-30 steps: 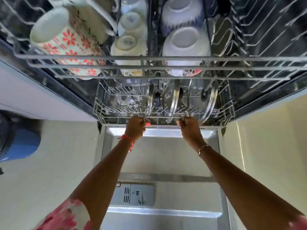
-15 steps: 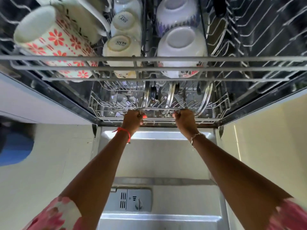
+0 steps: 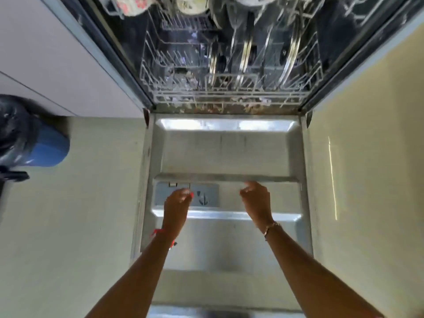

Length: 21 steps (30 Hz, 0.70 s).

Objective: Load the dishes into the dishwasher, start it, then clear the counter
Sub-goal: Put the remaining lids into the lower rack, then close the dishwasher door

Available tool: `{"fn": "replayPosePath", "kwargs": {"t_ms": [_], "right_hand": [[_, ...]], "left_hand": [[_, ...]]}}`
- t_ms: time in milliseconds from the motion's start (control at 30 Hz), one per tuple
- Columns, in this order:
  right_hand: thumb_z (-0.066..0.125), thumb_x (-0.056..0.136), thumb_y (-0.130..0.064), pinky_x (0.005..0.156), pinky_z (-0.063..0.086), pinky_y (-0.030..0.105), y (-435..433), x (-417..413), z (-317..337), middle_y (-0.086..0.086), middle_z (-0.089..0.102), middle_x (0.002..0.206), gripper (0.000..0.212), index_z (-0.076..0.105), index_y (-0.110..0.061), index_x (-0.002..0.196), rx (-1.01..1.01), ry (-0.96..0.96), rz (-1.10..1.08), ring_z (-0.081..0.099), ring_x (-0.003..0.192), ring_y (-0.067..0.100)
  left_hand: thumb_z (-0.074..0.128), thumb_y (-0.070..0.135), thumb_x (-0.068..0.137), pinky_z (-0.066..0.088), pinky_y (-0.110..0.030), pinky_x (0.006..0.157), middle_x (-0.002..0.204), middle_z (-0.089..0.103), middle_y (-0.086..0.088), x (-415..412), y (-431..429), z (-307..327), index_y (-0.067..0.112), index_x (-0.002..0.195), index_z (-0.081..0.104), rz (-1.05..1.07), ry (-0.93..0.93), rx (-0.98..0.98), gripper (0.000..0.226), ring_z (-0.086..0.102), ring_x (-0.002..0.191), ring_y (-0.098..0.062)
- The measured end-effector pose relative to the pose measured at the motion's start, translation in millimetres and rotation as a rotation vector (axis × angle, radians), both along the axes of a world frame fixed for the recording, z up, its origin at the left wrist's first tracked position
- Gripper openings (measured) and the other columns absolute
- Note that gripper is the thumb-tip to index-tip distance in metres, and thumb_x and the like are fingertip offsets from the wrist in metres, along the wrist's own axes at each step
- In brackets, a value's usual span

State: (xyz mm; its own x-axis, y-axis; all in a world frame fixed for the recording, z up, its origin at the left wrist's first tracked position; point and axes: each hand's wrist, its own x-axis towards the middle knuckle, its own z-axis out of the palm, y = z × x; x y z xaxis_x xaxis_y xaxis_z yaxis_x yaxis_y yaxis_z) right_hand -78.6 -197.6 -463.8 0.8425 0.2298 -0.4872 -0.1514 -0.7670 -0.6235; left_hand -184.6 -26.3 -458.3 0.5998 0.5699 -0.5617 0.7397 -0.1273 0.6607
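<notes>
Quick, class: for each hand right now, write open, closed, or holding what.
Left hand: open, loosely curled, holding nothing.
Right hand: open, loosely curled, holding nothing.

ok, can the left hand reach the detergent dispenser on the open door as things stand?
Probably yes. The left hand is right over the detergent dispenser, holds nothing, and nothing on the door blocks it. Whether it touches is unclear.
</notes>
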Motion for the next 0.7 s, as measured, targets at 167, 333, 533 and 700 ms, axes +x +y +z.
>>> {"fn": "replayPosePath", "kwargs": {"t_ms": [167, 333, 533, 700], "right_hand": [[0.055, 0.085, 0.002, 0.057, 0.053, 0.034, -62, -134, -2, 0.020, 0.064, 0.073, 0.010, 0.065, 0.001, 0.084, 0.235, 0.427, -0.446, 0.060, 0.061, 0.020], [0.052, 0.089, -0.003, 0.046, 0.053, 0.023, -109, -243, -14, 0.004, 0.067, 0.053, 0.016, 0.063, -0.002, 0.078, 0.358, 0.773, -0.754, 0.065, 0.047, 0.015], [0.054, 0.090, -0.016, 0.081, 0.051, 0.040, -142, -331, -47, 0.014, 0.064, 0.089, 0.009, 0.060, -0.010, 0.092, 0.394, 0.966, -0.924, 0.061, 0.083, 0.028], [0.050, 0.088, -0.007, 0.088, 0.044, 0.036, -147, -332, -88, 0.005, 0.045, 0.080, 0.013, 0.053, -0.012, 0.076, 0.576, 0.892, -1.262, 0.047, 0.074, 0.016]], "left_hand": [[0.059, 0.012, 0.086, 0.051, -0.029, 0.067, 0.078, 0.064, -0.009, -124, -63, -10, 0.017, 0.073, 0.060, 0.254, 0.114, -0.330, 0.014, 0.058, 0.075, -0.024], [0.047, 0.008, 0.092, 0.043, -0.025, 0.062, 0.057, 0.069, 0.003, -211, -124, -15, 0.011, 0.079, 0.061, 0.499, 0.231, -0.612, 0.019, 0.063, 0.061, -0.015], [0.048, 0.019, 0.093, 0.045, -0.028, 0.075, 0.074, 0.070, -0.004, -283, -170, -39, 0.010, 0.094, 0.059, 0.671, 0.336, -0.850, 0.014, 0.058, 0.082, -0.021], [0.045, 0.017, 0.091, 0.041, -0.030, 0.082, 0.097, 0.054, -0.003, -283, -173, -84, 0.020, 0.085, 0.055, 0.995, 0.141, -1.009, 0.011, 0.052, 0.089, -0.020]]}}
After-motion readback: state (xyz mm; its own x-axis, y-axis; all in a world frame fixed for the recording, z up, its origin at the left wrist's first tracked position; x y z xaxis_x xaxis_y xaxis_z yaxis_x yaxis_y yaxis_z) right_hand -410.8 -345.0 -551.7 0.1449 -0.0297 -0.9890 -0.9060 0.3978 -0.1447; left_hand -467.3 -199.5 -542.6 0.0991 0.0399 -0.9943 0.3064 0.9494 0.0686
